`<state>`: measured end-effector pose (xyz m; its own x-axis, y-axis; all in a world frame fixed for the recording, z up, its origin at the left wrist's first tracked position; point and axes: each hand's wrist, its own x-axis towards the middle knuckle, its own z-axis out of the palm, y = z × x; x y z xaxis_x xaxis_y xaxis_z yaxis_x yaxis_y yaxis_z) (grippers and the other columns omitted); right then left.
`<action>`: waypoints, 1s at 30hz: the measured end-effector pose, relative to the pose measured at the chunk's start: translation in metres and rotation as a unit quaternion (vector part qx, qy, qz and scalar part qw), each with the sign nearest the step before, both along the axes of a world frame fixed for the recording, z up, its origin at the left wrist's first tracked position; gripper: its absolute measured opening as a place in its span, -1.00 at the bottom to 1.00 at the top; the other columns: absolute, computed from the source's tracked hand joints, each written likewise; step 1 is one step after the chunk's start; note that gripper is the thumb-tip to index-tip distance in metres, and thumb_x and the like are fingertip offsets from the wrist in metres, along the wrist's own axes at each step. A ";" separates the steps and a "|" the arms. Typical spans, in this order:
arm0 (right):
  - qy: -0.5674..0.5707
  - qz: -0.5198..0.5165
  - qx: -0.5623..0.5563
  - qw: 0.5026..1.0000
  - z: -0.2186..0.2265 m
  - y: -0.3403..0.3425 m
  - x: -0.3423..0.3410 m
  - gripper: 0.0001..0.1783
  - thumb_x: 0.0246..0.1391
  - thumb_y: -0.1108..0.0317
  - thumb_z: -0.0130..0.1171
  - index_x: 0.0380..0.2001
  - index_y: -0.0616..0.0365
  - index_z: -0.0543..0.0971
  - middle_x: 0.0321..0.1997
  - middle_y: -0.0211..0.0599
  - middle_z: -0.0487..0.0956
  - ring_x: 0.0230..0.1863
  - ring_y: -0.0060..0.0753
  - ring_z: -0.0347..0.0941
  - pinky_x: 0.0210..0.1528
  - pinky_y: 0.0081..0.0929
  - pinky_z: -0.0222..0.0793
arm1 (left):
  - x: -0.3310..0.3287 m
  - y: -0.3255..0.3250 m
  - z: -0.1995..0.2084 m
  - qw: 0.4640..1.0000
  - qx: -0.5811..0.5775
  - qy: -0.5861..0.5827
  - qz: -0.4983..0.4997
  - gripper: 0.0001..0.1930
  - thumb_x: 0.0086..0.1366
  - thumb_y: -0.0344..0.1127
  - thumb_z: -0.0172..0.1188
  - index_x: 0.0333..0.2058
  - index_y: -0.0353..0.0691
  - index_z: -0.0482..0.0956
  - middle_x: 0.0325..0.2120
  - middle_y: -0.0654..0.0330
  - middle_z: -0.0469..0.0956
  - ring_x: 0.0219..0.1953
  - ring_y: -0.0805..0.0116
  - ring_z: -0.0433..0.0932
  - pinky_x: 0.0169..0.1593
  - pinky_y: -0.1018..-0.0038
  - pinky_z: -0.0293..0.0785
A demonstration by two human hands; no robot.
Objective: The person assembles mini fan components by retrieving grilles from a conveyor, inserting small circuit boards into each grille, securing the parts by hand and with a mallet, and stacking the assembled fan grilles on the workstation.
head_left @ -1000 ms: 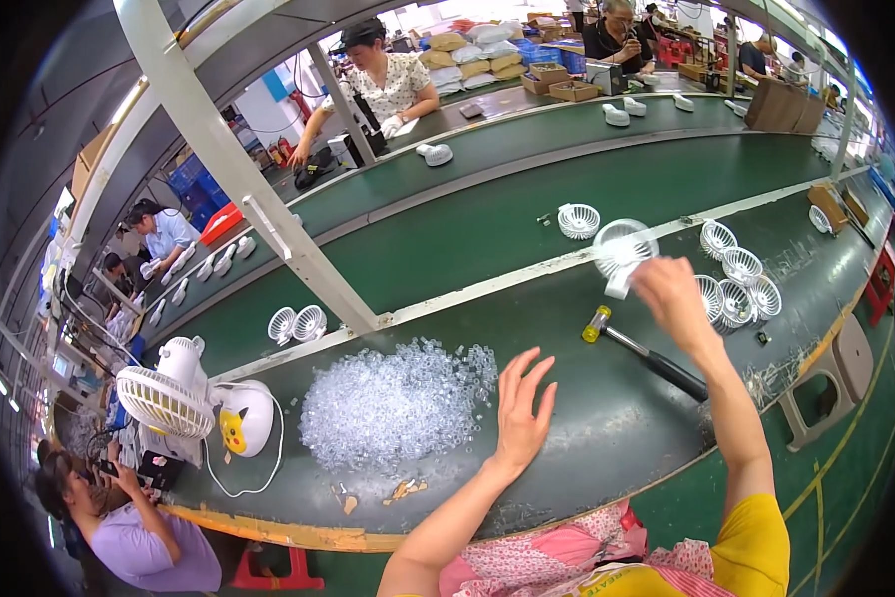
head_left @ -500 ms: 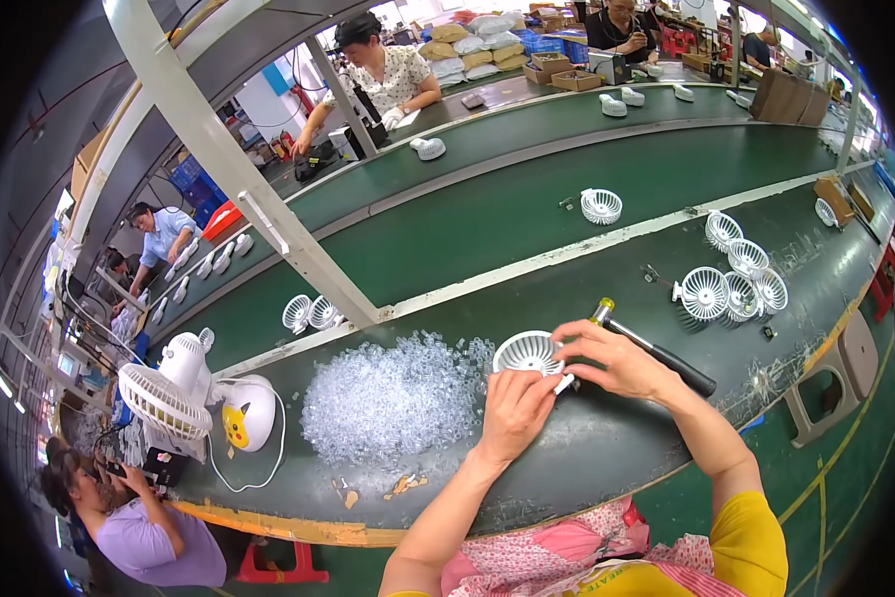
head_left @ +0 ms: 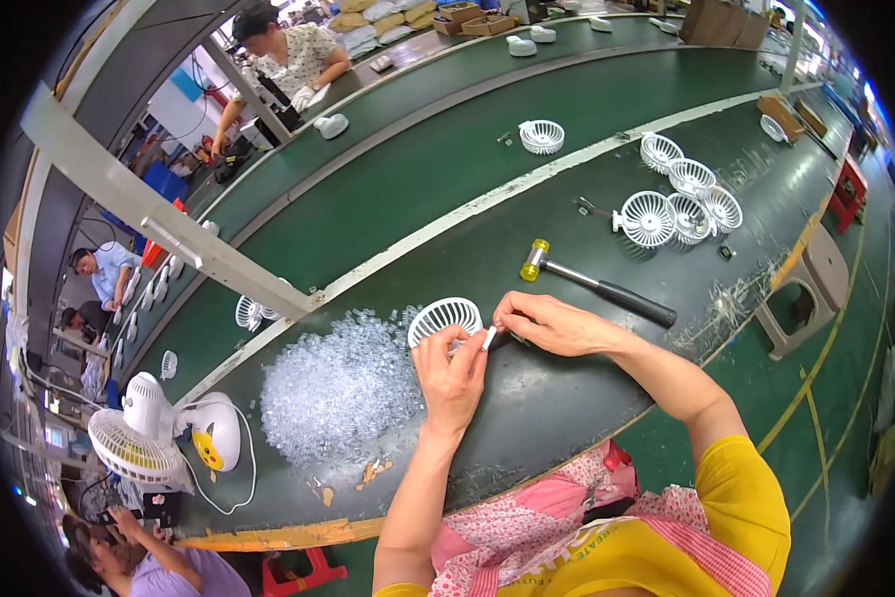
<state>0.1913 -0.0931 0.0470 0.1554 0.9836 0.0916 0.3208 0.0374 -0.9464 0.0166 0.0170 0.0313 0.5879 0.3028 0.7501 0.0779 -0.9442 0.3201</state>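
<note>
A round white slotted fan housing (head_left: 446, 316) with a short white stem is held just above the dark bench by my left hand (head_left: 449, 378), whose fingers close on its near side. My right hand (head_left: 552, 324) is at the stem's right side, thumb and fingers pinched together. What sits in that pinch is too small to make out. Close to the left of the housing lies a heap of small clear plastic pieces (head_left: 330, 390). Beyond my right hand rests a hammer (head_left: 607, 289) with a yellow head and black handle.
Several white fan housings (head_left: 690, 179) lie at the right of the bench, and another housing (head_left: 541, 137) is on the green conveyor (head_left: 408, 164). A white desk fan (head_left: 134, 443) stands left. A metal post (head_left: 169, 224) slants across. Co-workers sit beyond the belt.
The view has shifted, so the bench scene sits further left and higher. My right hand has left the housing's rim and now pinches beside the stem, uncovering the hammer.
</note>
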 end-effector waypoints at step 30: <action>0.103 -0.016 0.019 0.994 0.020 -0.023 -0.004 -0.76 0.21 0.29 0.23 -0.14 0.22 0.63 -0.33 -0.44 0.61 -0.37 -0.72 0.39 -0.34 -0.62 0.33 | 0.003 -0.021 0.003 0.855 -0.499 -0.040 -0.135 -0.86 0.19 -0.48 0.36 -0.29 -0.27 0.58 -0.35 0.23 0.64 -0.32 0.53 0.57 -0.19 0.59 0.48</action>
<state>0.1877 -0.1161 0.0665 0.2050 0.9745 0.0914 0.1222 0.0672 -0.9902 0.0199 -0.0037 0.0340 0.6967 0.6763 0.2392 -0.1597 -0.1789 0.9708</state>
